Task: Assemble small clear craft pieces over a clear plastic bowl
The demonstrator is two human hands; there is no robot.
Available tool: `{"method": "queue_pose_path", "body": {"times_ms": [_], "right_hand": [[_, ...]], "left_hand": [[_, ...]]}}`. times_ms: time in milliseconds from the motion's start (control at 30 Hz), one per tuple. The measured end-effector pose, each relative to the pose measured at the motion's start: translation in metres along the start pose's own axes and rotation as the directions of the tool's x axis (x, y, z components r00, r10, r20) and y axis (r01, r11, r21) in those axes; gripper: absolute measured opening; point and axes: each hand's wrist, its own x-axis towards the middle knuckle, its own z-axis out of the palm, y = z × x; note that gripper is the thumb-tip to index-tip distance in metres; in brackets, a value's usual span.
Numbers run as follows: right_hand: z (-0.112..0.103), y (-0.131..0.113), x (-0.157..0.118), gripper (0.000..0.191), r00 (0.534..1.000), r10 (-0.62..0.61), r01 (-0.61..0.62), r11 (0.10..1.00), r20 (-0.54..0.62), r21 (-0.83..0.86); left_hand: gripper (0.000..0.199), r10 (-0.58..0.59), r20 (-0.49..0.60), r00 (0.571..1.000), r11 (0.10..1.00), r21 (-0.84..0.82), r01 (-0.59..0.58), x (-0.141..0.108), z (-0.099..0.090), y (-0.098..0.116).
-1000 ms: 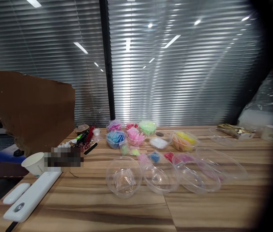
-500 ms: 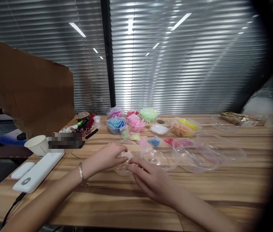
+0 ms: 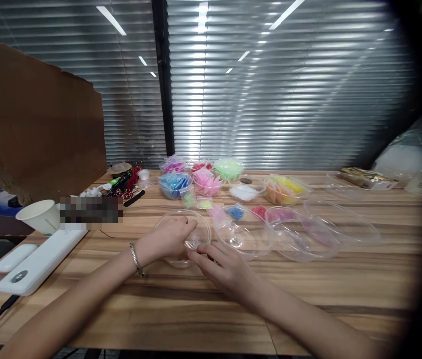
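My left hand (image 3: 171, 238), a bracelet at its wrist, reaches over a round clear plastic bowl (image 3: 206, 224). Its fingers are closed on a shiny, crinkled piece of clear plastic (image 3: 193, 242), which looks like a small bag. From the right my right hand (image 3: 223, 267) meets it, its fingertips pinched at the plastic's lower edge over the bowl's near side. What is inside the plastic is too small to tell. Behind the hands lie two small bags of green bits, one (image 3: 188, 199) beside the other (image 3: 205, 204).
More clear bowls (image 3: 259, 244) and a clear lid (image 3: 367, 234) stand to the right, with bags of blue bits (image 3: 235, 213) and red bits (image 3: 259, 212). Further back are bowls of blue (image 3: 175, 184), pink (image 3: 209, 183) and yellow pieces (image 3: 285, 190). A paper cup (image 3: 41, 217) and white power strip (image 3: 42, 262) stand left.
The view has shifted a little. My left hand has turned downward and closed over the bowl, and both hands' fingertips have come together at the clear plastic.
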Motion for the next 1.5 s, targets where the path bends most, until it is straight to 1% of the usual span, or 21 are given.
{"method": "queue_pose_path", "body": {"times_ms": [100,200,267,300,367,433,533,600,667,733,800,867,933,1033,1100,1167,1233,1267,1333,1433,1500], "right_hand": [[0.000,0.003,-0.003,0.031,0.999,-0.002,0.001,0.999,-0.037,-0.038],[0.002,0.008,-0.003,0.034,0.998,0.019,-0.024,0.995,-0.056,-0.098],[0.004,0.012,-0.003,0.035,0.996,0.058,-0.064,0.993,-0.067,-0.095],[0.005,0.014,-0.003,0.034,0.995,0.075,-0.080,0.994,-0.070,-0.071],[0.006,0.016,-0.004,0.032,0.994,0.080,-0.080,0.997,-0.073,0.009],[0.006,0.017,-0.004,0.033,0.995,0.071,-0.064,0.994,-0.076,0.090],[0.006,0.016,-0.004,0.039,0.994,0.085,-0.072,0.981,-0.068,0.178],[0.005,0.015,-0.005,0.040,0.992,0.110,-0.090,0.967,-0.069,0.240],[0.005,0.014,-0.006,0.038,0.988,0.135,-0.105,0.946,-0.078,0.306],[0.004,0.014,-0.007,0.035,0.983,0.163,-0.126,0.931,-0.083,0.344],[0.003,0.014,-0.007,0.032,0.978,0.192,-0.152,0.918,-0.078,0.367],[0.002,0.013,-0.006,0.029,0.972,0.225,-0.179,0.899,-0.071,0.400],[0.001,0.011,-0.004,0.024,0.956,0.288,-0.234,0.861,-0.054,0.451],[-0.002,0.008,-0.001,0.017,0.916,0.401,-0.335,0.792,-0.021,0.510],[-0.005,0.008,-0.001,0.015,0.900,0.435,-0.365,0.761,-0.005,0.537],[-0.007,0.008,-0.001,0.015,0.894,0.448,-0.370,0.739,-0.001,0.563],[-0.008,0.009,-0.003,0.020,0.892,0.452,-0.369,0.720,0.005,0.588],[-0.008,0.010,-0.005,0.025,0.891,0.455,-0.369,0.709,0.010,0.601],[-0.006,0.011,-0.008,0.033,0.884,0.467,-0.376,0.681,0.024,0.629],[-0.003,0.012,-0.013,0.040,0.866,0.498,-0.408,0.636,0.055,0.656],[-0.001,0.013,-0.015,0.042,0.850,0.521,-0.434,0.612,0.076,0.661]], "left_hand": [[0.041,-0.015,-0.061,0.998,0.995,-0.104,0.009,-0.002,-0.006,-0.001],[0.053,-0.111,-0.169,0.979,0.948,-0.315,0.053,-0.006,-0.009,-0.004],[0.056,-0.192,-0.268,0.944,0.893,-0.446,0.055,-0.009,-0.006,-0.006],[0.057,-0.225,-0.328,0.917,0.862,-0.506,0.031,-0.011,-0.003,-0.007],[0.052,-0.260,-0.427,0.866,0.801,-0.596,-0.054,-0.014,0.003,-0.009],[0.046,-0.252,-0.498,0.830,0.786,-0.606,-0.125,-0.017,0.009,-0.011],[0.043,-0.212,-0.582,0.785,0.807,-0.557,-0.196,-0.020,0.015,-0.012],[0.042,-0.206,-0.619,0.758,0.802,-0.551,-0.231,-0.021,0.017,-0.012],[0.041,-0.228,-0.629,0.743,0.778,-0.577,-0.250,-0.021,0.020,-0.010],[0.039,-0.263,-0.624,0.736,0.740,-0.620,-0.261,-0.022,0.022,-0.007],[0.038,-0.268,-0.622,0.735,0.723,-0.634,-0.273,-0.024,0.023,-0.004],[0.039,-0.215,-0.636,0.741,0.755,-0.589,-0.286,-0.026,0.024,-0.002],[0.040,-0.151,-0.656,0.740,0.805,-0.516,-0.293,-0.028,0.024,-0.001],[0.042,-0.129,-0.667,0.734,0.826,-0.482,-0.292,-0.029,0.025,-0.002],[0.045,-0.164,-0.662,0.732,0.798,-0.525,-0.296,-0.029,0.025,-0.001],[0.047,-0.231,-0.668,0.708,0.758,-0.579,-0.299,-0.029,0.024,0.000],[0.046,-0.308,-0.672,0.673,0.731,-0.620,-0.285,-0.029,0.021,0.001],[0.043,-0.334,-0.664,0.669,0.721,-0.637,-0.272,-0.029,0.020,0.001],[0.035,-0.351,-0.633,0.690,0.697,-0.668,-0.259,-0.030,0.017,0.001],[0.026,-0.301,-0.593,0.746,0.654,-0.698,-0.291,-0.032,0.014,0.000],[0.023,-0.274,-0.578,0.769,0.632,-0.710,-0.309,-0.032,0.013,0.000]]}}
